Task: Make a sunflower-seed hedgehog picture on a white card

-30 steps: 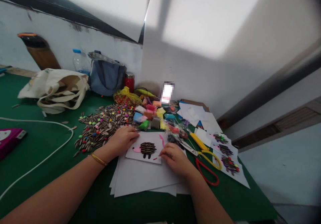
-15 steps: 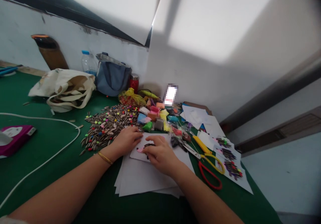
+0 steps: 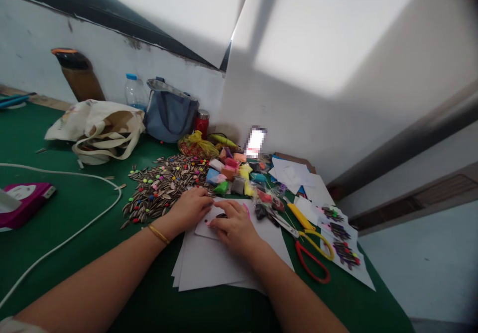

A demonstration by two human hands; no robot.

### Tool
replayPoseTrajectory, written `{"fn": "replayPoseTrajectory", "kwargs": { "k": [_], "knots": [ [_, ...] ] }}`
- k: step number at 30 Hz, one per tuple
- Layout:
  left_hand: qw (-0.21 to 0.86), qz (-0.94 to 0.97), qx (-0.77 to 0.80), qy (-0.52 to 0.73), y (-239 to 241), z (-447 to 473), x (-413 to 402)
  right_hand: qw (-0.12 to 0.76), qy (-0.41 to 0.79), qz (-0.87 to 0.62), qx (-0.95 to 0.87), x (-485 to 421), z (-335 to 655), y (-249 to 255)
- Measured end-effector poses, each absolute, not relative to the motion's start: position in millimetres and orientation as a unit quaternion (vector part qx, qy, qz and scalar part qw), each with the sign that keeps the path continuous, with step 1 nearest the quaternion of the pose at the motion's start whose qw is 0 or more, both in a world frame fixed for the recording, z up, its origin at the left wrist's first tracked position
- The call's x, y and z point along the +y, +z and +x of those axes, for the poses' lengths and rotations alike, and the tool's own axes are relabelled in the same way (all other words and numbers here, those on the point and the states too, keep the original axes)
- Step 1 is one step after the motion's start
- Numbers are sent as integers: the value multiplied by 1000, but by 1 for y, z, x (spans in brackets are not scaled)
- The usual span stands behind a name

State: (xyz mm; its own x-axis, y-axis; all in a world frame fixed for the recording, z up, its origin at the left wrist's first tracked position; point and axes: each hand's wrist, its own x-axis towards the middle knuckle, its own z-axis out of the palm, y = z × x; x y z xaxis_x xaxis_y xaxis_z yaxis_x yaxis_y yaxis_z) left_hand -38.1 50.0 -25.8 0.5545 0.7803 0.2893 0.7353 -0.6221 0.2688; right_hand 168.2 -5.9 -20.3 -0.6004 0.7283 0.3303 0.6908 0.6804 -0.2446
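Observation:
My left hand [image 3: 193, 207] lies at the upper left edge of a small white card [image 3: 202, 231], its fingers stretched out and resting on it. Over the same card my right hand [image 3: 236, 227] is curved, fingers apart, the tips touching down around a pink clay shape with dark sunflower seeds [image 3: 221, 215]. Most of that shape is hidden beneath the right hand; a bit of pink shows past its knuckles. The card rests on a stack of white paper [image 3: 209, 268]. Just beyond the left hand spreads a pile of striped sunflower seeds [image 3: 164, 183] mixed with small coloured balls.
Coloured clay packets [image 3: 237, 185] lie behind the card. Scissors [image 3: 313, 253] with red and yellow handles and a yellow cutter [image 3: 300, 216] are at right, near finished-looking seed cards [image 3: 345, 253]. Bags [image 3: 170, 116], a phone [image 3: 256, 141] and a white cable [image 3: 74, 238] are around.
My right hand has shifted slightly left over the pink shape, and more pink shows behind its knuckles. The left hand stays on the card. The view has moved a little.

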Motion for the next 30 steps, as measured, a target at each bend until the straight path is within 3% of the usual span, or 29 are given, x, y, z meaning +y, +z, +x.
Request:
{"fn": "replayPoseTrajectory", "kwargs": {
  "k": [25, 30],
  "knots": [
    [55, 882, 430, 184, -25, -38, 50, 243, 41, -410, -878, -10, 171, -19],
    [53, 883, 431, 177, -25, -38, 50, 212, 40, -392, -894, -12, 172, -19]
  ]
}}
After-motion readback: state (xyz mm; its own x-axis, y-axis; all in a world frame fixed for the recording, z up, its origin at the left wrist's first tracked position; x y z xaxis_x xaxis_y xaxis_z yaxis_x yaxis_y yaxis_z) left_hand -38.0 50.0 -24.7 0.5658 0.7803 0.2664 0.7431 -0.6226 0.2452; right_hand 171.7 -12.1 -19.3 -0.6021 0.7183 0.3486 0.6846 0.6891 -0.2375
